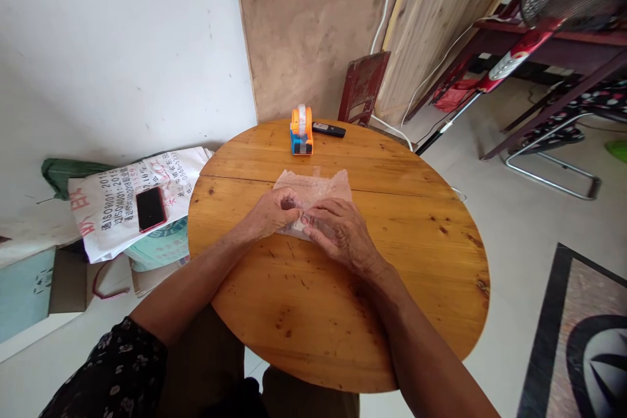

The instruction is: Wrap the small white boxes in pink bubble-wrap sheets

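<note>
A sheet of bubble wrap [318,187], pinkish and see-through, lies on the round wooden table. At its near edge is a small whitish item with red print [306,220], partly covered by the wrap and my fingers, its kind unclear. My left hand [277,212] pinches at the left side of this bundle, thumb against curled fingers. From the right, my right hand [343,228] curls over the bundle with its fingertips on the wrap. A short strip of clear tape [316,171] sticks up at the wrap's far edge.
An orange and blue tape dispenser [301,130] stands at the table's far side beside a black remote control [328,130]. Left of the table, a phone [151,209] rests on a white printed sack [117,215]. A wooden chair [362,88] and a standing fan [519,59] are beyond.
</note>
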### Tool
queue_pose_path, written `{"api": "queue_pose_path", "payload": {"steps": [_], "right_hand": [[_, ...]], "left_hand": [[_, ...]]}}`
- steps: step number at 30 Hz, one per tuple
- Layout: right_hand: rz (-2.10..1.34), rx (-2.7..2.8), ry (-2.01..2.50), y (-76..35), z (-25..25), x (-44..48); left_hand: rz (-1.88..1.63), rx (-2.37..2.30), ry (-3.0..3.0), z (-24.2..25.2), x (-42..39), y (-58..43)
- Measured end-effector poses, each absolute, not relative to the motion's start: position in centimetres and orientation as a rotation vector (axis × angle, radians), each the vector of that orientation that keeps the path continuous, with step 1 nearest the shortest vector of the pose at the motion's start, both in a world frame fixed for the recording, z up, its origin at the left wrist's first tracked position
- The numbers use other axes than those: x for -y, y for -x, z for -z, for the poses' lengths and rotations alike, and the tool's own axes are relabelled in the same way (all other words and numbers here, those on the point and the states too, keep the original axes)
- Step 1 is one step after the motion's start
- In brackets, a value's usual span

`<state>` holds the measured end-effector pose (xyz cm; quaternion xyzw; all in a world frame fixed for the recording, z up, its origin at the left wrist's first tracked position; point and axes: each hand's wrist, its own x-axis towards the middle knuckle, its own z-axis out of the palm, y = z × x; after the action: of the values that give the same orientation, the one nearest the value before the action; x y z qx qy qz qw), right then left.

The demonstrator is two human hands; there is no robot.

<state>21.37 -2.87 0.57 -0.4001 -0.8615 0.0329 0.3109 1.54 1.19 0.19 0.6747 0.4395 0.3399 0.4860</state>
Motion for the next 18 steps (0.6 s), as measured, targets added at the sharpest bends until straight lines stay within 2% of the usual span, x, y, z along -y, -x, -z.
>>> {"api": "queue_pose_path", "payload": {"steps": [7,14,18], "right_hand": [[-0.108,2.316,1.085,-21.5,-0.5,2.9],[-0.02,2.388,1.156,-20.9,-0.6,3.3],[0.006,2.366,1.174,-20.6,-0.6,3.6]], "left_hand": [[-0.746,-1.132,-1.698,-1.1,-1.5,0.9],[-0.497,-1.373,-1.978,-1.2,-1.5,1.8],[-0.481,-1.604,-2.039,-1.7,-1.0,2.5]]}}
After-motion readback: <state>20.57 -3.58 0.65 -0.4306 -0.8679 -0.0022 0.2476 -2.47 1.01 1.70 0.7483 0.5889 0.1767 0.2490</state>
